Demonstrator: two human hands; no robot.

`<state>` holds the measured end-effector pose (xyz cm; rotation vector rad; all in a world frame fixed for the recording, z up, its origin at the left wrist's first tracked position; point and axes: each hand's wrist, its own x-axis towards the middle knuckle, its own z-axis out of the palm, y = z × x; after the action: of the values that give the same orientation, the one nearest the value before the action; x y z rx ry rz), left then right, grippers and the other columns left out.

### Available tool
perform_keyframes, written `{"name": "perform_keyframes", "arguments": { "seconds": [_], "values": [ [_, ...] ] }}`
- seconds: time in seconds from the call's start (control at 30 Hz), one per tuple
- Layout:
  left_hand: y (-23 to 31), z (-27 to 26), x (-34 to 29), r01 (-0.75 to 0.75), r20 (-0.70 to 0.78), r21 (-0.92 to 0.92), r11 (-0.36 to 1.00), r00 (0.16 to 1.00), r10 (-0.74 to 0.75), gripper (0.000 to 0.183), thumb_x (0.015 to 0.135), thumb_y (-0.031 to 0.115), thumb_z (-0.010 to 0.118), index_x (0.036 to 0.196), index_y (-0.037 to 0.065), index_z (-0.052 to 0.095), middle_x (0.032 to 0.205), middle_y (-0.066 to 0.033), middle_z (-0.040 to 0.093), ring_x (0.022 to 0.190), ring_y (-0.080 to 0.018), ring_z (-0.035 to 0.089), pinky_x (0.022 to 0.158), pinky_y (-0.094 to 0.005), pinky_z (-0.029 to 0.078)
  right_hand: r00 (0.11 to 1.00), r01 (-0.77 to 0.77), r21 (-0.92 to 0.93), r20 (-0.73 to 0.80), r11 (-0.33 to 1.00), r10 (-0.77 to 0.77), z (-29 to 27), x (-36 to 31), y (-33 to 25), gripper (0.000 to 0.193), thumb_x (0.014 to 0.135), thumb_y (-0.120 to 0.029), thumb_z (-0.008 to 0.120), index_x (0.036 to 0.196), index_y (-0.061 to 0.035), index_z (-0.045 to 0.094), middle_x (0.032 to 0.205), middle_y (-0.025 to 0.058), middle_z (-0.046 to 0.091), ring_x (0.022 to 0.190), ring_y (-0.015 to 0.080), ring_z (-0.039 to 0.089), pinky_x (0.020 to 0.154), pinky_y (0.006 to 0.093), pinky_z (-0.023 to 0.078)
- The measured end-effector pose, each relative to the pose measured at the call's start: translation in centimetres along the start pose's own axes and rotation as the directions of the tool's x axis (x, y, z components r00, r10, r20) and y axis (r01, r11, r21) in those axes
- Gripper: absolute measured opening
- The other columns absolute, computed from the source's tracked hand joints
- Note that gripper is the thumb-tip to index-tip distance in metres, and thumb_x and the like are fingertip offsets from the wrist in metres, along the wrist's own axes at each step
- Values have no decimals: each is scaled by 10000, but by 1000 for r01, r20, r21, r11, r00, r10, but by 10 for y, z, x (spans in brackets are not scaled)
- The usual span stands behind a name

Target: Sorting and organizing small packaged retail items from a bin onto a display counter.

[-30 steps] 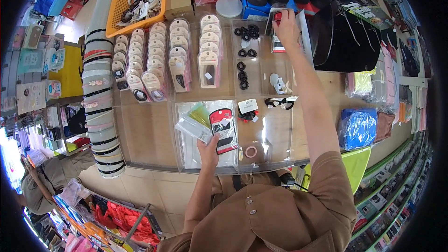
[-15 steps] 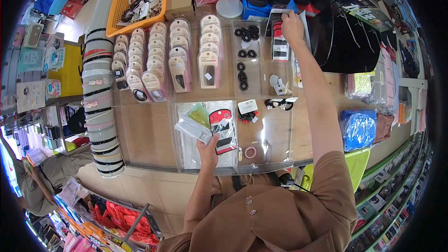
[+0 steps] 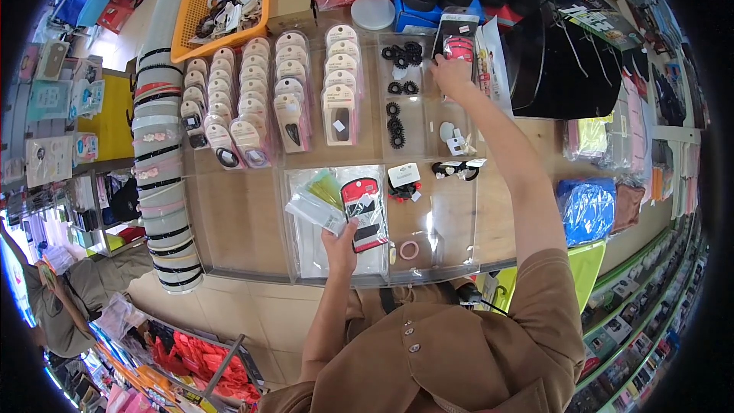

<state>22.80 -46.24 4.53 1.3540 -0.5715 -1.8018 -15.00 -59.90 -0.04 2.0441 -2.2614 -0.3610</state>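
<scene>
My left hand [image 3: 339,248] is closed on a red and black carded packet [image 3: 365,214] and, beside it, clear plastic packets [image 3: 315,214], one with a yellow-green part. They lie over white plastic-wrapped sheets [image 3: 310,261] in the near middle compartment. At the far right compartment, my right hand [image 3: 454,78] has its fingers bent at the lower part of another red and black carded packet [image 3: 459,47], which leans among similar cards. The hand covers that packet's lower end, and its fingertips are partly hidden.
Carded hair clips [image 3: 340,118] stand in rows in the clear divided tray [image 3: 237,248]. Black coil hair ties [image 3: 395,126] lie beside them. An orange basket [image 3: 183,38] of hair ties is at the far left, near a roll of headbands [image 3: 164,206]. A black board [image 3: 566,69] stands right.
My right hand has come down and slightly left from the packet's top to its lower part. My left hand stays in place, holding its packets.
</scene>
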Motion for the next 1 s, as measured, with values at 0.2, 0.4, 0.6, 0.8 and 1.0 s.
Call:
{"name": "perform_keyframes", "arguments": {
  "seconds": [0.2,0.4,0.6,0.8,1.0],
  "values": [
    [0,1,-2,-7,-6,-2,1000,1000,7,333,742,-21,612,1050,-21,484,963,-70,563,845,-139,552,755,-261,442,992,-73,-87,97,993,82,-9,17,3,151,772,-149,509,797,-112,653,895,64,572,797,201,608,625,331,485],
    [0,-2,-1,-1,-16,12,1000,1000,1,331,738,-12,620,1043,-22,492,957,-67,562,836,-135,551,745,-254,441,953,-71,-33,-297,997,58,-8,27,17,124,739,-151,530,731,-89,637,894,70,564,747,202,596,603,345,490],
    [-2,-3,1,-18,-36,10,1000,999,19,326,739,-27,614,1041,-21,493,956,-64,562,833,-132,550,743,-251,440,938,30,20,-345,999,-21,-9,7,13,100,702,-108,539,761,-63,606,930,67,531,726,206,583,625,347,483],
    [-3,-2,2,8,-27,-7,1000,1000,-8,331,739,-32,614,1045,-19,490,957,-64,563,832,-131,550,740,-251,441,936,-11,-84,-352,996,-19,-10,0,18,116,712,-136,544,802,-86,598,904,58,537,758,209,581,655,350,464],
    [-6,-5,4,19,-31,-16,1000,999,-19,344,737,-30,620,1053,-15,485,964,-64,561,847,-131,547,755,-255,435,970,-60,-38,-236,997,49,-14,3,10,172,739,-147,537,901,-103,574,864,66,566,804,209,593,648,351,464]
  ]
}}
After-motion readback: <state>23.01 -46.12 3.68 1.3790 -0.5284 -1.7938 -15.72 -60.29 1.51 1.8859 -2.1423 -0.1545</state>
